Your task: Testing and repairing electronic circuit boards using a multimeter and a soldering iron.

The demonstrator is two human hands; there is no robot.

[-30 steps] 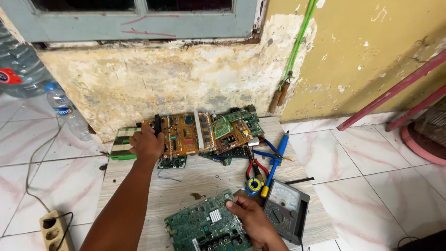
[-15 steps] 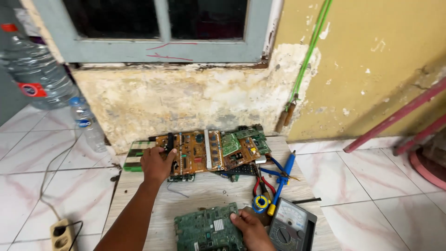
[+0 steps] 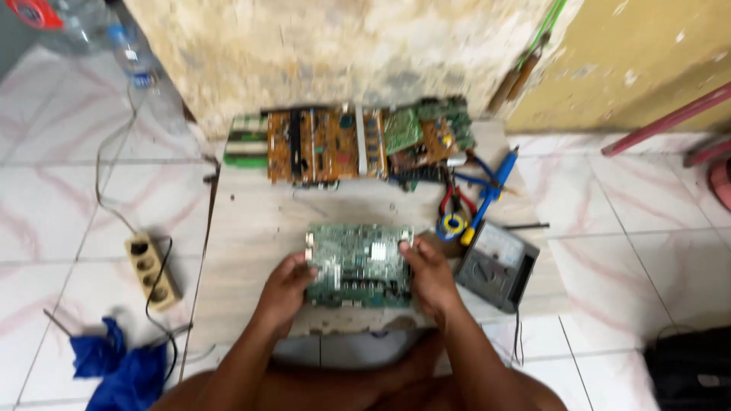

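Observation:
A green circuit board (image 3: 356, 263) lies flat on the pale wooden board (image 3: 251, 228) in front of me. My left hand (image 3: 285, 288) grips its left edge and my right hand (image 3: 427, 275) grips its right edge. Beyond it, against the wall, a row of brown and green circuit boards (image 3: 346, 143) lies side by side. Neither hand touches those.
A grey multimeter (image 3: 496, 265) sits right of the held board, with a solder roll (image 3: 451, 226), red pliers and a blue tool (image 3: 491, 190) behind it. A power strip (image 3: 153, 269) and blue cloth (image 3: 114, 365) lie left on the tiled floor. Plastic bottle (image 3: 137, 61) at the wall.
My left hand left the brown boards at the wall and came back to the green board. Both hands now hold it. The view has tilted down.

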